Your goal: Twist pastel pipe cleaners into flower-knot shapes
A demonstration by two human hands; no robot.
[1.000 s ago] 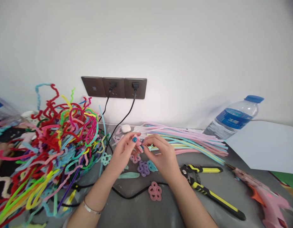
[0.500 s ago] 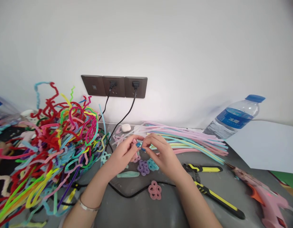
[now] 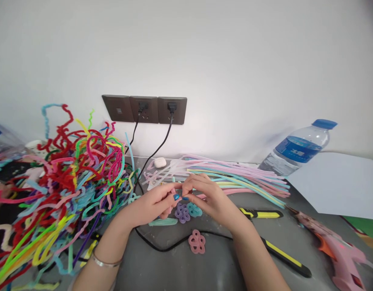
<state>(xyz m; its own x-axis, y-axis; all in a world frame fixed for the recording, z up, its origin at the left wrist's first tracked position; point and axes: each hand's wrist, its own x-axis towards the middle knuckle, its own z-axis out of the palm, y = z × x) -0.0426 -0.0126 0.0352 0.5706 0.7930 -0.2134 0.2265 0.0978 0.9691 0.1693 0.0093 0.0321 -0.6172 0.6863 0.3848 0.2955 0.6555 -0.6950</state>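
My left hand [image 3: 154, 205] is closed around a pink pipe cleaner piece [image 3: 173, 191], mostly hidden by the fingers. Thumb and fingertips of my right hand [image 3: 206, 197] pinch at the same pink piece, close against the left thumb. Just below the hands lie a purple pipe cleaner flower [image 3: 182, 213] and a blue flower [image 3: 193, 209], side by side. A pink flower [image 3: 197, 242] rests nearer me, touching a black cable [image 3: 162, 250]. Left of the purple flower is a mint-green fuzzy strip [image 3: 163, 222].
A tangled heap of coloured pipe cleaners [image 3: 74, 186] covers the left side. Straight pastel pipe cleaners [image 3: 235, 173] lie behind my hands. On the right are yellow-black pliers [image 3: 286, 256], a pink glue gun [image 3: 334, 252], a tilted water bottle [image 3: 301, 145] and white paper [image 3: 340, 182].
My left hand has turned, with its knuckles lower, and hides more of the pink piece. Both hands stay fingertip to fingertip. The right forearm now covers more of the pliers.
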